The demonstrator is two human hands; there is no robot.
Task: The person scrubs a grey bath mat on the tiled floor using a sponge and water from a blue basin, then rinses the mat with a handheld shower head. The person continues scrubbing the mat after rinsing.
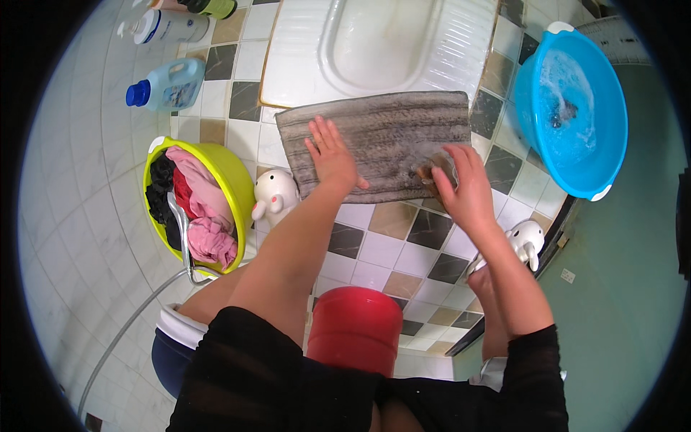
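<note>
A wet grey-brown striped mat [378, 135] lies on the checkered tile floor, its far edge against the white squat toilet [378, 48]. My left hand [332, 159] rests on the mat's left part, palm down with the fingers spread. On the right part, my right hand [464, 186] is curled around a brown scrubbing brush [429, 174], the bristle side hidden. Suds show on the mat around the brush. To the right stands a blue plastic basin [612, 119] with foamy water and a small dark thing in it that I cannot make out.
At the left, a yellow-green basin [243, 183] holds pink, red and black clothes with a shower head [181, 227] on top. A light-blue jug [181, 83] and pump bottle [178, 26] stand beyond. A red bucket [353, 329] is between my legs; white animal slippers [276, 189] are on my feet.
</note>
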